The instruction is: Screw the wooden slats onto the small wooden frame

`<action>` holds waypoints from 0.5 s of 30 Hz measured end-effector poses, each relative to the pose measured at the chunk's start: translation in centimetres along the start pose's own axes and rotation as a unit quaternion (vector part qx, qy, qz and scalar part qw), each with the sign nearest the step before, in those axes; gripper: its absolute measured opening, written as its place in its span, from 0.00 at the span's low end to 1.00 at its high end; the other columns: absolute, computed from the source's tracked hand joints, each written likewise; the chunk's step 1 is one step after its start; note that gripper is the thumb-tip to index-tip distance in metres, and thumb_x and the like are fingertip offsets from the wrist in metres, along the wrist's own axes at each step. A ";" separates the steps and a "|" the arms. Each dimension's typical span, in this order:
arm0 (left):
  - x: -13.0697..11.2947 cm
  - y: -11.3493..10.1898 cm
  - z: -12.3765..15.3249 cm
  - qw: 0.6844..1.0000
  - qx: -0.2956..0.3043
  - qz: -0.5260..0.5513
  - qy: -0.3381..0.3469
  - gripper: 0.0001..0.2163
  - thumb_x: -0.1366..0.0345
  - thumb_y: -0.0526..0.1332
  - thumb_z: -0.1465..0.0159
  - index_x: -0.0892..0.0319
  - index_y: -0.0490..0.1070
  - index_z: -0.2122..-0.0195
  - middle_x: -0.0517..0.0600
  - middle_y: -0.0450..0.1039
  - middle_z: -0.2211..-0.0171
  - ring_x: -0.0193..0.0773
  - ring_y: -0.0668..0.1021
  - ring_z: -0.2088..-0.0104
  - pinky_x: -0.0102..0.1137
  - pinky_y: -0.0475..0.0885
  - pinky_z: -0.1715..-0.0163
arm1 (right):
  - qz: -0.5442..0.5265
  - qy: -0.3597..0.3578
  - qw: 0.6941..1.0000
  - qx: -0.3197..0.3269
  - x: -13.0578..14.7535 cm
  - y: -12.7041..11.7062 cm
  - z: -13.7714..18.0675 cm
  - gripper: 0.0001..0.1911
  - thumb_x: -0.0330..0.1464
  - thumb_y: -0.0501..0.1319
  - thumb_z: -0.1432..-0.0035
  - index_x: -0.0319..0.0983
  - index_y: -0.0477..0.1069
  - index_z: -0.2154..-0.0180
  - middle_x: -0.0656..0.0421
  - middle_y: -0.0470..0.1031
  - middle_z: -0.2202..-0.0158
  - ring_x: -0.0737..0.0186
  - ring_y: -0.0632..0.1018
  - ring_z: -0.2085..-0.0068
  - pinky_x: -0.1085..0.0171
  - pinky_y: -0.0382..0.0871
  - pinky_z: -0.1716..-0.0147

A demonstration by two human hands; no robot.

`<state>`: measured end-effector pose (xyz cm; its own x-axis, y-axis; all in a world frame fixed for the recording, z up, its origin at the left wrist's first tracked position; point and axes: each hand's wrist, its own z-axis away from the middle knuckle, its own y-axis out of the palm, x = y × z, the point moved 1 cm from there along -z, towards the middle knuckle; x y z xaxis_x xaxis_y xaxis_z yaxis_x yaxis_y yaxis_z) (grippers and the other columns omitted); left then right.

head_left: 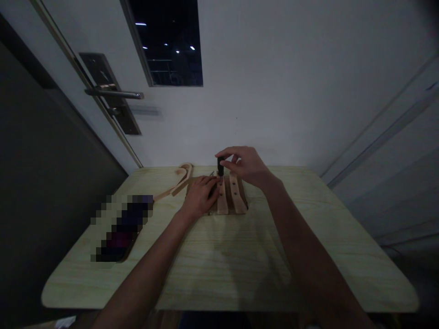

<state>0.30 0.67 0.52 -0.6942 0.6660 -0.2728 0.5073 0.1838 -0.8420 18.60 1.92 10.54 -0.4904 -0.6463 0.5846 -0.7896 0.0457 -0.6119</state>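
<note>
A small wooden assembly (230,197) of light slats with holes lies at the far middle of the table (226,260). My left hand (199,197) presses flat on its left part, fingers stretched toward a slat. My right hand (245,165) hovers above it, fingertips pinched round the black handle of a small screwdriver (220,167) that stands upright on a slat. The tool's tip is hidden among my fingers and the wood.
Curved wooden pieces (178,182) lie to the left of the assembly near the table's far edge. A blurred dark object (121,228) rests on the table's left side. A white door with a metal handle (115,94) and a dark window stands just behind the table.
</note>
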 end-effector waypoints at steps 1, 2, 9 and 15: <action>0.0 0.0 0.0 1.000 0.000 0.000 -0.001 0.16 0.62 0.53 0.30 0.60 0.71 0.46 0.57 0.75 0.47 0.50 0.74 0.47 0.48 0.69 0.45 | 0.002 0.002 1.000 -0.004 0.1 0.1 -0.1 0.08 0.30 0.64 0.44 0.39 0.79 0.61 0.57 0.80 0.65 0.66 0.74 0.70 0.65 0.67 0.68; 0.0 0.0 0.0 1.000 0.000 -0.001 -0.002 0.16 0.63 0.53 0.31 0.61 0.71 0.46 0.57 0.75 0.47 0.50 0.74 0.47 0.48 0.69 0.45 | 0.004 0.003 1.000 -0.009 0.2 0.2 -0.1 0.07 0.31 0.65 0.45 0.38 0.78 0.63 0.57 0.79 0.67 0.66 0.73 0.71 0.65 0.67 0.68; -0.3 -0.2 -0.1 1.000 0.000 -0.001 -0.004 0.16 0.63 0.53 0.31 0.62 0.71 0.46 0.58 0.75 0.48 0.51 0.74 0.47 0.48 0.69 0.45 | 0.006 0.028 0.999 -0.036 0.4 0.9 0.1 0.13 0.36 0.68 0.49 0.40 0.64 0.71 0.63 0.71 0.74 0.70 0.69 0.76 0.66 0.62 0.72; -0.2 0.0 0.0 1.000 -0.002 -0.007 0.002 0.16 0.63 0.53 0.30 0.63 0.71 0.46 0.59 0.75 0.47 0.51 0.74 0.47 0.49 0.69 0.46 | -0.037 0.022 0.999 0.021 0.6 1.6 0.0 0.10 0.34 0.64 0.43 0.38 0.73 0.59 0.62 0.75 0.69 0.70 0.72 0.76 0.68 0.64 0.71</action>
<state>0.41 0.58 0.61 -0.6993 0.6658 -0.2602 0.5003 0.1958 -0.8434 17.07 1.62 9.88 -0.4481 -0.6131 0.6506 -0.8082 -0.0332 -0.5880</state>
